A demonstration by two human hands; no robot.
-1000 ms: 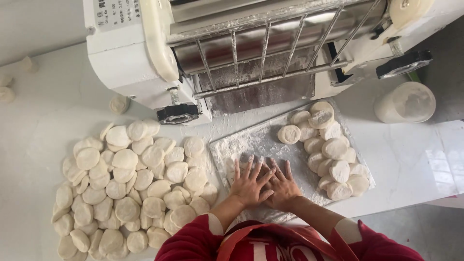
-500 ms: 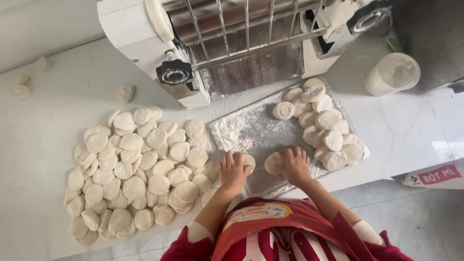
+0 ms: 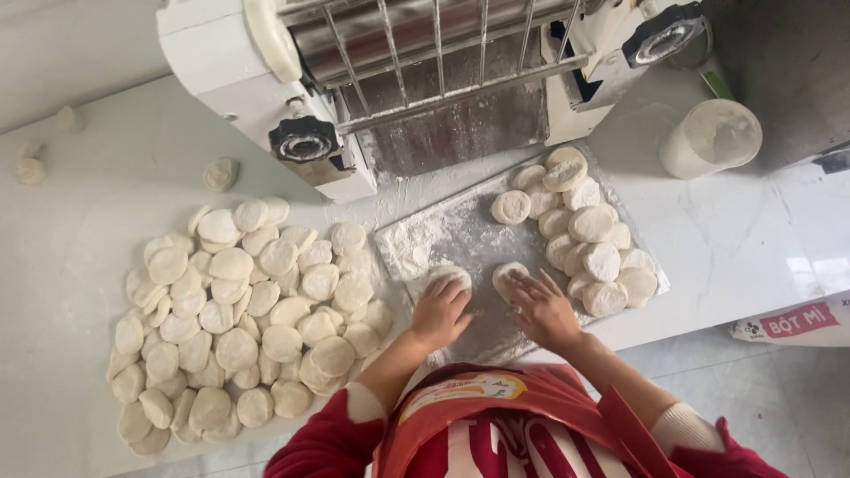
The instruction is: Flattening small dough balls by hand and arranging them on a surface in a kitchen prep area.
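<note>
Left hand: the left hand [image 3: 440,312] lies palm down, fingers spread open, pressing on a dough piece [image 3: 443,276] at its fingertips.
Right hand: the right hand [image 3: 542,310] is also flat and open, fingers on a second dough piece [image 3: 506,278] (mostly covered).
Board: both pieces sit on the floured tray [image 3: 460,232], near its front edge, close beside each other but apart.
Right pile: about 12 flattened rounds [image 3: 591,235] crowd the tray's right side.
Left pile: a large heap of dough discs [image 3: 239,312] lies on the white counter [image 3: 80,248].
Far: the dough roller machine [image 3: 390,80] stands behind the tray; a floured white cup [image 3: 710,137] stands to its right.
</note>
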